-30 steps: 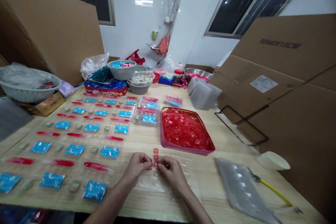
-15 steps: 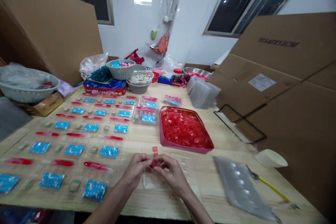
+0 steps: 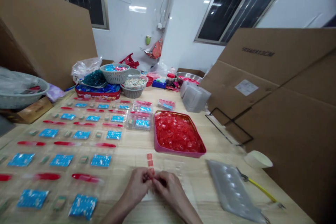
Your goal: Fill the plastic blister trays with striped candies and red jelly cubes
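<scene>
My left hand (image 3: pixel 138 186) and my right hand (image 3: pixel 168 188) meet fingertip to fingertip at the table's near edge, both pinched on a small red piece (image 3: pixel 151 176). They sit over a clear plastic blister tray (image 3: pixel 170 168). Two more small red squares (image 3: pixel 149 159) lie in a line in that tray just beyond my fingers. A pink tray (image 3: pixel 195 153) heaped with red pieces (image 3: pixel 176 134) stands a little farther back, to the right.
Rows of clear packs with blue packets (image 3: pixel 100 160) and red sticks (image 3: pixel 86 177) cover the table's left half. Baskets (image 3: pixel 115 72) and a red tin stand at the back. Cardboard sheets (image 3: pixel 278 87) lean on the right. A stack of clear trays (image 3: pixel 231 190), a white bowl (image 3: pixel 257 159) and a yellow-handled tool (image 3: pixel 258 188) lie to the right.
My hands have drawn closer to me and closed together on the red piece. The view has tilted, so the table contents sit slightly lower and to the left.
</scene>
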### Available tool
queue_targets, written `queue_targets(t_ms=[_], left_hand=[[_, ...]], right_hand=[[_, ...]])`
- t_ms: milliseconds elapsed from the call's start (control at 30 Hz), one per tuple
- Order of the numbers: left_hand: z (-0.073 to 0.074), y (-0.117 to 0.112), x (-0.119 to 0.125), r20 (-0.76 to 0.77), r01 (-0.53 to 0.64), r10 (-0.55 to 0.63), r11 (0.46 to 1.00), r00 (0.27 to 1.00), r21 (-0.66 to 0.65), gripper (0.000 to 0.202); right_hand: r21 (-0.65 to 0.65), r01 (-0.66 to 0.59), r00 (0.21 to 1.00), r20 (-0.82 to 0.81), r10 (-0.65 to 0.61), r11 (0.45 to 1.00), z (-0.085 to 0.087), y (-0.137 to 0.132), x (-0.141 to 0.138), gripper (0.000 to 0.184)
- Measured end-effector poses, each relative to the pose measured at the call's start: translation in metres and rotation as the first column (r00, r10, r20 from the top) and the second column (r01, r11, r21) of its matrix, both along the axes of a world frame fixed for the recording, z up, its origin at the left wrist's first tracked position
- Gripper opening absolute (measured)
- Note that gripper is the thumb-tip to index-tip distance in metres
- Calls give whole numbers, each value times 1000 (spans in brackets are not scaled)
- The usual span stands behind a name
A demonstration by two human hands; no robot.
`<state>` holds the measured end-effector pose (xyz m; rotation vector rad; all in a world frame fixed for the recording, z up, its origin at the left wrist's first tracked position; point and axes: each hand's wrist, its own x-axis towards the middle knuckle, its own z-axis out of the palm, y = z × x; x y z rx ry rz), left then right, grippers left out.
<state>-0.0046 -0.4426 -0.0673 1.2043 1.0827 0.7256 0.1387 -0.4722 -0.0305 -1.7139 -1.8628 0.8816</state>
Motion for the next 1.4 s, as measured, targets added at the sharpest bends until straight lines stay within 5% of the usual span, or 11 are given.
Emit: queue_targets(t_ms=[200,467,800,933,1200,1400], left_hand=[[-7,0,0,50,47,-44,997,998,-65,13],[-3,-1,0,-132,25,-7,991,991,130,15],[9,-2,4,-412,65,62,956,909,287,11],[3,-8,7,-368,85,67,920,928,382,12],[2,9,0,-493,162,72,894,867,417,19],[0,22,-8,-463,108,127,888,877,448,19]], right_hand=[[-42,30,991,-133,-35,999,-6,-3,4,21],[-44,54,977,-204,-62,998,-15,-2,3,12],[36,78,992,-101,-74,996,-23,1,3,15],[60,44,999,-17,-43,997,-21,3,3,20],[361,103,980,121,-156,927,26,70,47,19],[311,61,886,422,-195,949,24,117,58,27]])
